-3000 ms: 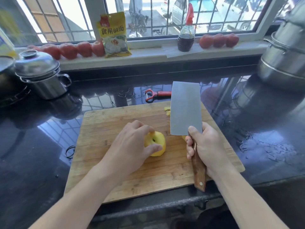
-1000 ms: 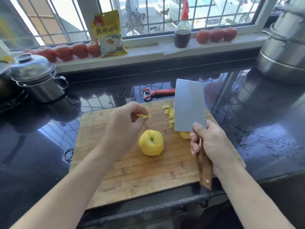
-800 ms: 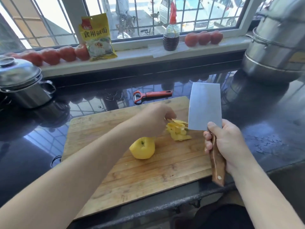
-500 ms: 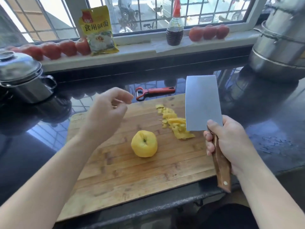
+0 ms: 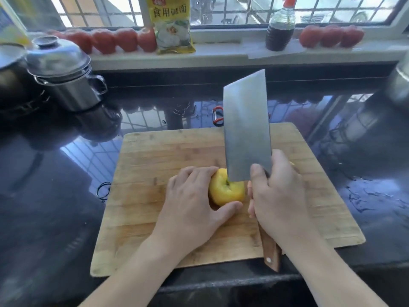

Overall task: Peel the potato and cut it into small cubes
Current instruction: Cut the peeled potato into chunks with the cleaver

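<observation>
A peeled yellow potato [image 5: 228, 191] lies near the middle of the wooden cutting board [image 5: 155, 156]. My left hand [image 5: 190, 202] holds it from the left, fingers over its top and thumb against its near side. My right hand [image 5: 278, 196] grips the wooden handle of a cleaver [image 5: 245, 127]. The broad blade stands upright, its lower edge on the top of the potato. The pile of cut pieces is hidden behind the blade and my right hand.
A red peeler [image 5: 218, 115] lies on the black counter just behind the board, mostly hidden by the blade. A lidded steel pot [image 5: 64, 74] stands at the back left. Tomatoes [image 5: 115, 39], a yellow packet [image 5: 171, 25] and a sauce bottle [image 5: 280, 27] line the windowsill.
My left hand dropped a scrap on the pile at the board's far side, then came back and took hold of the potato. The cleaver moved left onto the potato's top.
</observation>
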Available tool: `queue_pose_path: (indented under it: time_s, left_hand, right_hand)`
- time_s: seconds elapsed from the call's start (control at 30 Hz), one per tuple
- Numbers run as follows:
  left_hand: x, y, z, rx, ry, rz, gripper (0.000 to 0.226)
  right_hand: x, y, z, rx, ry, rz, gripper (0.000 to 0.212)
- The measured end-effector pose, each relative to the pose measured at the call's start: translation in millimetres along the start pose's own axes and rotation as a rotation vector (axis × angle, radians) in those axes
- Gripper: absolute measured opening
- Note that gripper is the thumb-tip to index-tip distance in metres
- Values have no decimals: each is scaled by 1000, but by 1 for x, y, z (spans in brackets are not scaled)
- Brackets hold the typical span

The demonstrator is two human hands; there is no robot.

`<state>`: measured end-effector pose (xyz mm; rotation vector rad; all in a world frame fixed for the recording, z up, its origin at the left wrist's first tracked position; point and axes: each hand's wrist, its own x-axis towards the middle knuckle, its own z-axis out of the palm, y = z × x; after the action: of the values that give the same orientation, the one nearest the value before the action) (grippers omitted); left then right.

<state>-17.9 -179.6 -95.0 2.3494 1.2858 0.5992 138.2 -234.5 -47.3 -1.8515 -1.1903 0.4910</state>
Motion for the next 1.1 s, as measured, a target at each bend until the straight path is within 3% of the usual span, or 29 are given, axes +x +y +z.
queue_pose_path:
  time_s: [0.23, 0.43, 0.63, 0.9, 1.1]
  left_hand:
    - [0, 1, 1, 28, 5, 4, 73]
    - [1, 3, 3, 14, 51, -26, 77]
    - [1, 4, 5, 44, 62, -26, 77]
    - [3, 5, 6, 10, 64, -18, 77]
    - [2, 6, 3, 4, 63, -22, 76]
  right_hand:
    - [-9, -7, -4, -88, 9, 15, 17]
    - [-3, -6, -7, 104, -30, 181, 10]
    - [-12, -3, 4, 81, 64, 147, 11]
    - [-12, -2, 5, 229, 64, 244, 8]
    - [-22, 2, 18, 82, 161, 99, 8]
